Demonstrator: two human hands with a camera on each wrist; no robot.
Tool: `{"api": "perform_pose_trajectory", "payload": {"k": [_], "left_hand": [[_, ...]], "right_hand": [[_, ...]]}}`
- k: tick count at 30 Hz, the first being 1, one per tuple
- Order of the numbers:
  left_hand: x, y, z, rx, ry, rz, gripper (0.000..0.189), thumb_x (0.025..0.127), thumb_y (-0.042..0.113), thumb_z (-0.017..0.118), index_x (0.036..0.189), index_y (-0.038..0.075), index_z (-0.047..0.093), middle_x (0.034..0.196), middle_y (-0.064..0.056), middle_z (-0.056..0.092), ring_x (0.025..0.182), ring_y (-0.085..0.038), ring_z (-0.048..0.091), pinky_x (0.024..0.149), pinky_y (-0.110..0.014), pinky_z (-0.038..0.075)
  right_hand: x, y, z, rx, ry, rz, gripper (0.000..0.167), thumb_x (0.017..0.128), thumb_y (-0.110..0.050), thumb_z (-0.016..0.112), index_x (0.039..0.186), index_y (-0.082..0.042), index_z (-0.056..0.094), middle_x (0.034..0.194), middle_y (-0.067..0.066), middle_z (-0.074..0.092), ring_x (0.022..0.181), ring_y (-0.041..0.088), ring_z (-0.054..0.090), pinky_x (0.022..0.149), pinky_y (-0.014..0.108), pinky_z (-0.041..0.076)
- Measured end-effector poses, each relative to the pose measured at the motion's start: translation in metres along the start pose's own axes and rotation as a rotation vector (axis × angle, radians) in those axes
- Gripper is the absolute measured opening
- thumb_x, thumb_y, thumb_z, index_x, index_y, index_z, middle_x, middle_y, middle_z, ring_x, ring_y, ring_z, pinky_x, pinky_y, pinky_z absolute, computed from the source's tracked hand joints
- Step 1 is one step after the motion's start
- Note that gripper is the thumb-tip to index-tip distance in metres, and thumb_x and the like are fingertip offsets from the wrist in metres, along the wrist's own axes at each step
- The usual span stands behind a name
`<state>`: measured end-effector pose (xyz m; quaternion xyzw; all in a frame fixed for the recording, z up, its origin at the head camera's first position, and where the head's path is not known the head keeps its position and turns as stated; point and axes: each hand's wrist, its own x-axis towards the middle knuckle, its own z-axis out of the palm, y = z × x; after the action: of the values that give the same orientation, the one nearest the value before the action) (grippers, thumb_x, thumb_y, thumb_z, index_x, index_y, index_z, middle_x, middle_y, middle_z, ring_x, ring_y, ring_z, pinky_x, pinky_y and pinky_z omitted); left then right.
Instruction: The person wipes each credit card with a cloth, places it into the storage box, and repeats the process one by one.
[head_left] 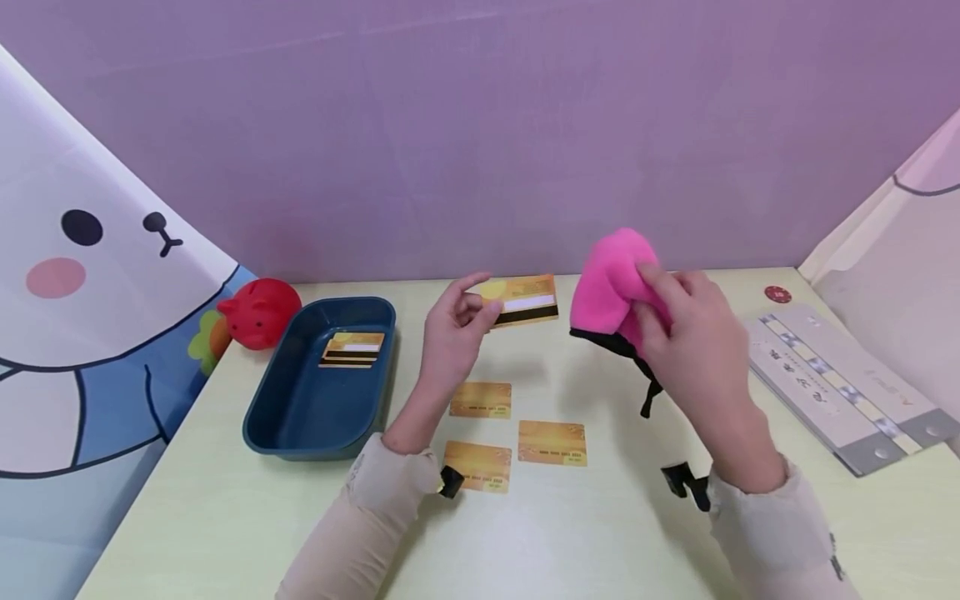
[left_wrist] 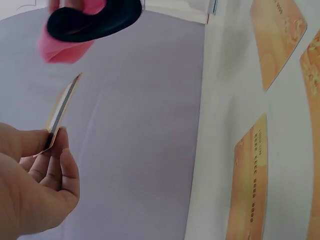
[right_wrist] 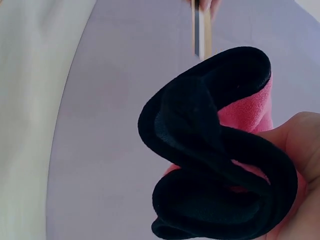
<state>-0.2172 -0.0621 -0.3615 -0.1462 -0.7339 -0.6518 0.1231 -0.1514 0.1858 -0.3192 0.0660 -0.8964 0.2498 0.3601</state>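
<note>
My left hand (head_left: 457, 333) pinches a gold bank card (head_left: 528, 302) between thumb and fingers, above the table. The card's back, with a black stripe and a white strip, faces me in the head view; in the left wrist view it appears nearly edge-on. To its right, my right hand (head_left: 693, 333) grips a pink fleece, hat-like piece (head_left: 607, 283) with black edging and a dangling black strap. Its folded black rim (right_wrist: 150, 120) fills much of the right wrist view. Gold cards (head_left: 480, 400), (head_left: 552, 442), (head_left: 477, 467) lie face up on the table below.
A blue tray (head_left: 262, 400) at the left contains gold cards (head_left: 351, 350) with black stripes showing. Behind it sits a red piggy bank (head_left: 262, 312). At the right lie a grey-white box (head_left: 832, 375) and a small red chip (head_left: 777, 294). A purple cloth (head_left: 480, 150) hangs behind the table.
</note>
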Motion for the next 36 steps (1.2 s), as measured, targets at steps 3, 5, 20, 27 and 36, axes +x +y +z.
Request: {"api": "perform_pose_trajectory", "payload": {"k": [3, 5, 20, 27, 36], "left_hand": [[-0.003, 0.0, 0.006, -0.009, -0.017, -0.004, 0.035, 0.095, 0.014, 0.07, 0.129, 0.01, 0.063, 0.092, -0.016, 0.069, 0.068, -0.009, 0.063, 0.067, -0.024, 0.052], [-0.005, 0.001, 0.011, -0.01, -0.042, -0.009, 0.033, 0.095, 0.013, 0.069, 0.128, 0.01, 0.063, 0.093, -0.016, 0.07, 0.068, -0.008, 0.065, 0.067, -0.026, 0.054], [-0.021, 0.014, 0.028, -0.04, -0.118, -0.013, 0.032, 0.094, -0.007, 0.057, 0.123, 0.004, 0.064, 0.101, -0.016, 0.068, 0.083, -0.015, 0.063, 0.072, -0.022, 0.053], [-0.017, 0.016, 0.02, -0.012, -0.137, 0.035, 0.028, 0.096, 0.005, 0.065, 0.124, 0.008, 0.065, 0.087, -0.013, 0.065, 0.067, -0.011, 0.059, 0.061, -0.021, 0.048], [-0.007, 0.013, 0.004, -0.032, -0.02, -0.039, 0.032, 0.096, 0.009, 0.067, 0.128, 0.012, 0.065, 0.088, -0.01, 0.066, 0.062, -0.014, 0.055, 0.059, -0.023, 0.045]], "right_hand": [[-0.003, -0.01, 0.006, 0.005, 0.043, -0.124, 0.033, 0.091, -0.01, 0.07, 0.124, -0.007, 0.07, 0.099, 0.022, 0.065, 0.086, 0.038, 0.06, 0.058, 0.053, 0.05], [-0.006, -0.017, 0.011, 0.001, 0.068, -0.205, 0.031, 0.09, -0.008, 0.071, 0.121, -0.006, 0.072, 0.096, 0.021, 0.066, 0.082, 0.038, 0.06, 0.056, 0.049, 0.051], [-0.021, -0.031, 0.037, -0.082, -0.029, -0.315, 0.034, 0.087, -0.009, 0.075, 0.121, -0.012, 0.072, 0.096, 0.017, 0.065, 0.074, 0.033, 0.059, 0.055, 0.04, 0.05], [-0.016, -0.016, 0.032, -0.077, -0.028, -0.225, 0.033, 0.088, -0.006, 0.072, 0.121, -0.01, 0.072, 0.093, 0.019, 0.064, 0.077, 0.036, 0.059, 0.055, 0.046, 0.05], [-0.003, 0.014, 0.024, -0.094, 0.013, -0.081, 0.033, 0.092, -0.008, 0.067, 0.125, -0.007, 0.069, 0.099, 0.025, 0.064, 0.083, 0.041, 0.058, 0.056, 0.054, 0.05]]}}
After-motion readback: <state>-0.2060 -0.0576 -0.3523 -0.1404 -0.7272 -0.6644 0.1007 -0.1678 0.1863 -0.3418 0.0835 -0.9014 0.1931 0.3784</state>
